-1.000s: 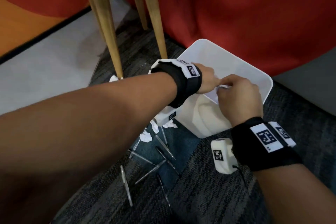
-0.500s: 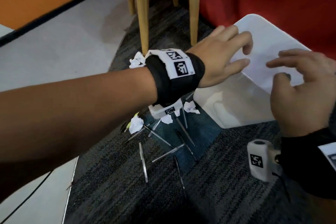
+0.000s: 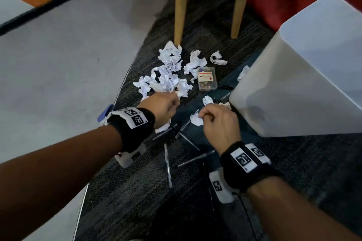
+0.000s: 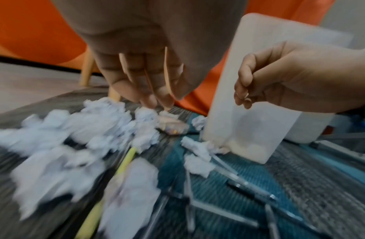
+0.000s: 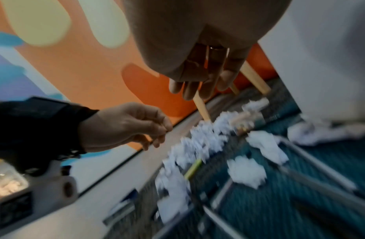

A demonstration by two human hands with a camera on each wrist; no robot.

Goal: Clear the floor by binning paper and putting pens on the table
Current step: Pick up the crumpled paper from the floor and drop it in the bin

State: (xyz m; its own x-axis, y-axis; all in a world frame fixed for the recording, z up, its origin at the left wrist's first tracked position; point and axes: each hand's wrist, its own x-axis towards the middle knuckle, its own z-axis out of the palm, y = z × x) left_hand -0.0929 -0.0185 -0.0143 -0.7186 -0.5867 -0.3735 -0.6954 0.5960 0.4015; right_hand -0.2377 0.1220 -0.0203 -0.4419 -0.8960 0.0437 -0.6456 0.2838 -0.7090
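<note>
Crumpled paper (image 3: 166,76) heaped centre frame, just beyond left hand (image 3: 162,108), the nearer; right hand (image 3: 219,123) beside white bin (image 3: 293,84). Both loosely curled, holding nothing. Pens (image 3: 194,157) lie below.

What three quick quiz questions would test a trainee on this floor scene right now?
1. True or false: the pens already lie on the table.
2. The clear plastic box lies: A) inside the bin; B) on the carpet beside the crumpled paper; C) on the bare grey floor.
3. Fill in: in the head view, the white bin stands to the ___ of the crumpled paper.

Key: 1 false, they lie on the carpet; 2 B; 3 right.
</note>
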